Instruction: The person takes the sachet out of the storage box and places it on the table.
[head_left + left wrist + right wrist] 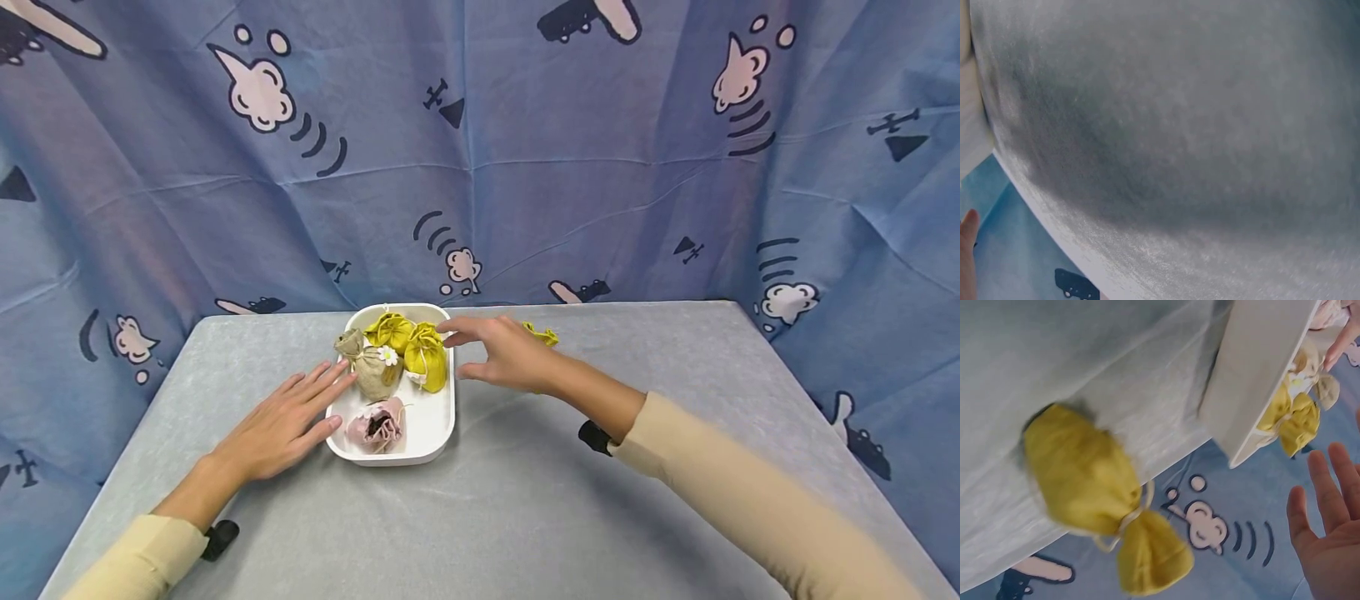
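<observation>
We are wearing pale cream sleeves (pixel 738 492), plain cuffs (pixel 174 540) ending behind bare hands (pixel 288 422), small black cameras (pixel 220 540) showing under both wrists (pixel 197 492).

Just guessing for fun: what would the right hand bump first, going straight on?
Probably the yellow pouch ahead in the white tray, or its rim; the height of the right hand is unclear.

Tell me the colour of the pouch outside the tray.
Mustard yellow; the pouch shows best in the right wrist view.
</observation>
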`<state>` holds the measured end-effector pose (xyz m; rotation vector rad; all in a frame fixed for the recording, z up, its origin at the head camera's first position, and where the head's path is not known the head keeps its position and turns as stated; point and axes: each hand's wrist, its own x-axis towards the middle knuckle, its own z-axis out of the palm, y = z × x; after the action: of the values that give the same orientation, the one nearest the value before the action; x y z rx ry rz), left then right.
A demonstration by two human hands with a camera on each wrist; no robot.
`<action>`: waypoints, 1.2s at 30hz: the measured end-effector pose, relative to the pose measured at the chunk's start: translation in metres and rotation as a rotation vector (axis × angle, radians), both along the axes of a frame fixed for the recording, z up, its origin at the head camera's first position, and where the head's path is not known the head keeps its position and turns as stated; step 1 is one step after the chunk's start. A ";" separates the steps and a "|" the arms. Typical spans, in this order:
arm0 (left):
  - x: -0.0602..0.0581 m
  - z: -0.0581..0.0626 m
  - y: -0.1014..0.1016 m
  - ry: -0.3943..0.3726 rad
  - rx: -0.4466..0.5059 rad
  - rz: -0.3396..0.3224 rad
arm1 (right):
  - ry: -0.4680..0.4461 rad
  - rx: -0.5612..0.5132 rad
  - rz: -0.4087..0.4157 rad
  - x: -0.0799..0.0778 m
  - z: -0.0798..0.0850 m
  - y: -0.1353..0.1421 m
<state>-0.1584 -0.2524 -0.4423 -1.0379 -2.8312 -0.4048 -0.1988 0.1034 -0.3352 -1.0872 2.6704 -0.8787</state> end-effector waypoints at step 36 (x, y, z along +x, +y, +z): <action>-0.001 0.000 -0.002 -0.005 0.011 -0.011 | -0.040 0.099 0.262 0.025 -0.026 -0.066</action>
<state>-0.1592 -0.2549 -0.4424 -1.0527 -2.8253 -0.4232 -0.1735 0.0371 -0.3616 -1.3400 2.4362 -0.7036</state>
